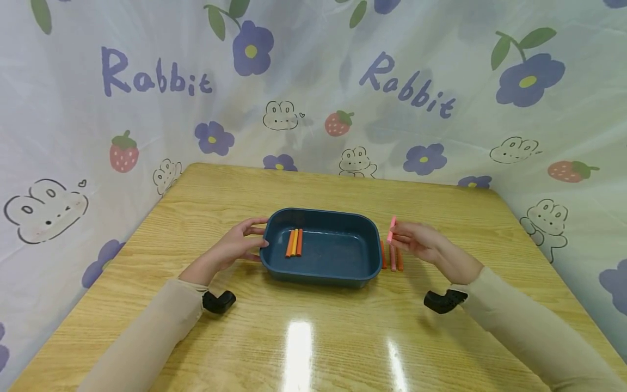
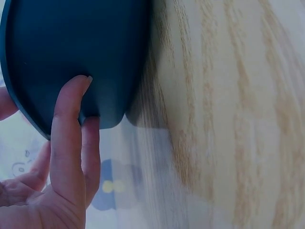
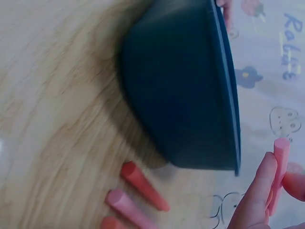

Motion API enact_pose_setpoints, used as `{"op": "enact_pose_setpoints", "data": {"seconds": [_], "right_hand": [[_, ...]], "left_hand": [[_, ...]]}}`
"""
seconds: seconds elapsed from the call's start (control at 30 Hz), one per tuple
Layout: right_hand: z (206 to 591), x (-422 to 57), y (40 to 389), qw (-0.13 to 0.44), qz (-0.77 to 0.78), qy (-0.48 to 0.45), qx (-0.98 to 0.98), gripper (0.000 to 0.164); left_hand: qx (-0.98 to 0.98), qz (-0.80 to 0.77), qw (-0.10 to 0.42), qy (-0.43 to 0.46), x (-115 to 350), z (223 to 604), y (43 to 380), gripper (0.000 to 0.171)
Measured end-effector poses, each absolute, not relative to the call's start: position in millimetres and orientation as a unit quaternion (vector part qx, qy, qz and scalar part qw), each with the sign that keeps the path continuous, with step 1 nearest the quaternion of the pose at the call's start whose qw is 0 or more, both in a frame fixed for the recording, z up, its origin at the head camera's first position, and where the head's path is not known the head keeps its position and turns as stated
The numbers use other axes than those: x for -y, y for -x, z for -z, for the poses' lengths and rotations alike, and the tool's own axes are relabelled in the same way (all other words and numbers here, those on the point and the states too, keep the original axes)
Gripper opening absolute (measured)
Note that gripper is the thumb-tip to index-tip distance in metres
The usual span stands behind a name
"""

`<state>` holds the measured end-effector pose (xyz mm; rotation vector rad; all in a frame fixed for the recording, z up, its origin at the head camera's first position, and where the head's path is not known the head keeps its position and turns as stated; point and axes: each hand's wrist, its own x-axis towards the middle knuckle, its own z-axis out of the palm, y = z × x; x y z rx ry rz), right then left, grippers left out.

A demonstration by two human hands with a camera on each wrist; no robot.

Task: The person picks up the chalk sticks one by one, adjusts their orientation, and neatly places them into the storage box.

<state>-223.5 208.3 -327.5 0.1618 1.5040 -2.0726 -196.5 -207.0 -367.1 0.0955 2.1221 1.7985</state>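
One slim, round, light-pink stick (image 1: 393,224), pinched between thumb and fingers of my right hand (image 1: 420,242), raised just past the right end of a deep, dark blue, round-cornered rectangular tray (image 1: 338,253). One left hand (image 1: 237,244), mine, gripping the tray's left end, thumb over the rim, fingers apart against the outer wall. Inside, toward the left: three orange and yellow sticks (image 1: 294,243), side by side. Outside, right: three red, pink and orange sticks (image 1: 393,261) on a pale wood-grain table (image 1: 245,348).
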Motion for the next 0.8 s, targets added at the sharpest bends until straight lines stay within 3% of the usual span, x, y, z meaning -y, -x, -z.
{"op": "enact_pose_setpoints", "data": {"seconds": [0.1, 0.27, 0.43, 0.63, 0.8], "right_hand": [[323.3, -203.1, 225.7, 0.284, 0.770, -0.056, -0.569, 0.020], [315.2, -189.7, 226.4, 0.293, 0.755, -0.051, -0.585, 0.055], [314.9, -179.6, 227.9, 0.302, 0.747, -0.038, -0.590, 0.065], [319.1, -167.9, 233.6, 0.315, 0.743, 0.001, -0.591, 0.062], [309.7, -147.1, 229.6, 0.302, 0.728, -0.029, -0.614, 0.053]], "left_hand": [[-0.750, -0.636, 0.178, -0.034, 206.9, 367.3, 196.6, 0.061], [-0.751, -0.635, 0.178, -0.033, 206.7, 367.1, 196.9, 0.060], [-0.750, -0.636, 0.178, -0.035, 206.1, 367.7, 196.4, 0.060], [-0.749, -0.637, 0.178, -0.036, 206.5, 368.5, 196.2, 0.061], [-0.750, -0.636, 0.177, -0.034, 206.8, 368.4, 196.3, 0.061]]}}
